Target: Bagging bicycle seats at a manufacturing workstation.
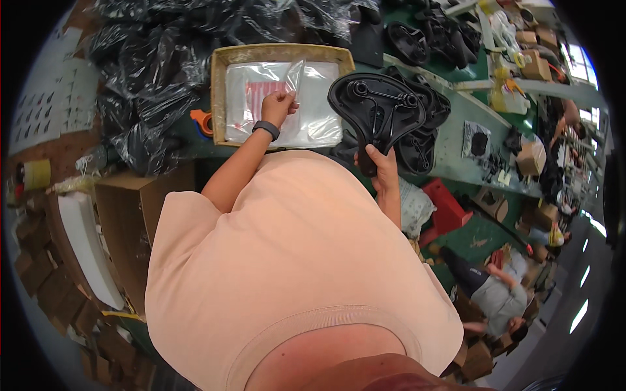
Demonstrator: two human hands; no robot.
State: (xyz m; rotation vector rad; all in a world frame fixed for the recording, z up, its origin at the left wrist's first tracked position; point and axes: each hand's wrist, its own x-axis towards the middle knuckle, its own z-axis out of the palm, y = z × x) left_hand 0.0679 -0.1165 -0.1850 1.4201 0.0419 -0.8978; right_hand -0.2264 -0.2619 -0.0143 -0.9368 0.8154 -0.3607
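Observation:
My right hand (pixel 383 166) is closed round the narrow nose of a black bicycle saddle (pixel 380 107). The saddle is tilted with its underside, rails and ribs facing me. Over a shallow cardboard box (pixel 218 98), my left hand (pixel 279 107) pinches the edge of a clear plastic bag (pixel 295 77), lifting it from the stack. More clear bags (pixel 319 117) lie flat in the box, one with pink-red stripes showing through. Several more black saddles (pixel 422 146) are piled just right of the held one.
Saddles wrapped in clear plastic (pixel 143 72) heap up at the left and far side. An orange tape dispenser (pixel 202 122) lies left of the box. A tall open carton (pixel 134 202) stands at my left. A red bin (pixel 445 210) is at the right; another person (pixel 499 296) sits beyond it.

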